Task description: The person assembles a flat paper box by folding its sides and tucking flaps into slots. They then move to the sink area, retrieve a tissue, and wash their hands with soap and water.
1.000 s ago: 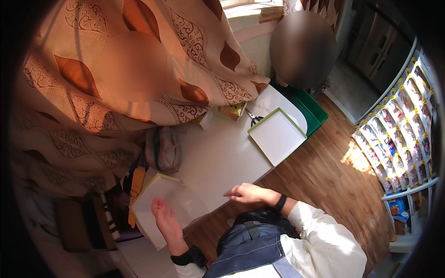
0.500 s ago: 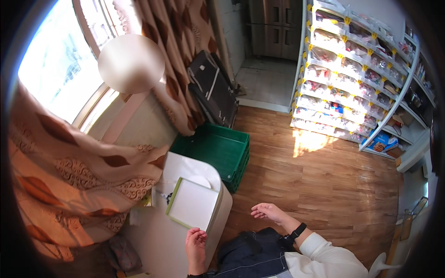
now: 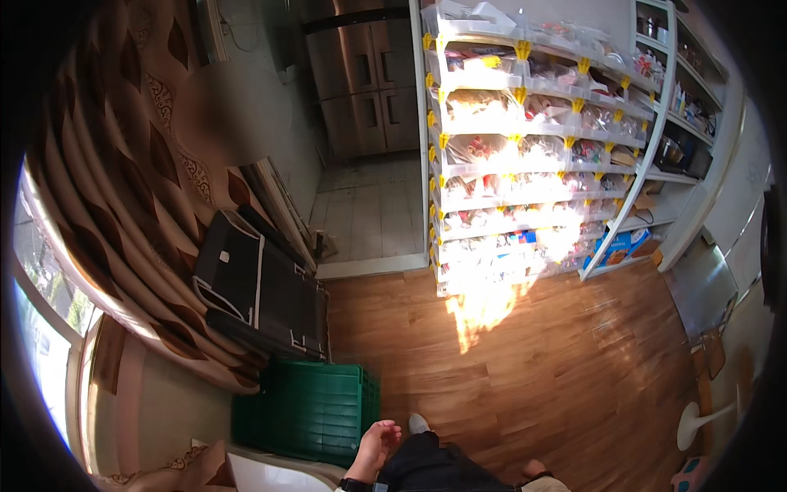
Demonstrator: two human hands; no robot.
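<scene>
My left hand [image 3: 376, 447] is at the lower middle, beside the near right corner of a green plastic crate [image 3: 316, 406]. Its fingers are loosely bent, with nothing visible in them. Low in the view, to the right of my dark-clad lap, a small part of my right hand [image 3: 534, 468] shows. Its fingers cannot be made out. A white tabletop [image 3: 275, 474] with a rounded corner lies at the bottom edge, left of my left hand.
A black folded item with pale trim [image 3: 262, 283] leans by the curtain [image 3: 123, 205]. Stacked clear bins [image 3: 533, 152] and side shelves [image 3: 684, 107] stand ahead. A doorway leads to a steel fridge [image 3: 357, 82]. Wooden floor [image 3: 557, 369] spreads between; a white pedestal [image 3: 690, 425] stands at right.
The view has swung right and up toward the bins and doorway. Most of the white table, with its green-edged tray, has left the view. My right hand has dropped lower.
</scene>
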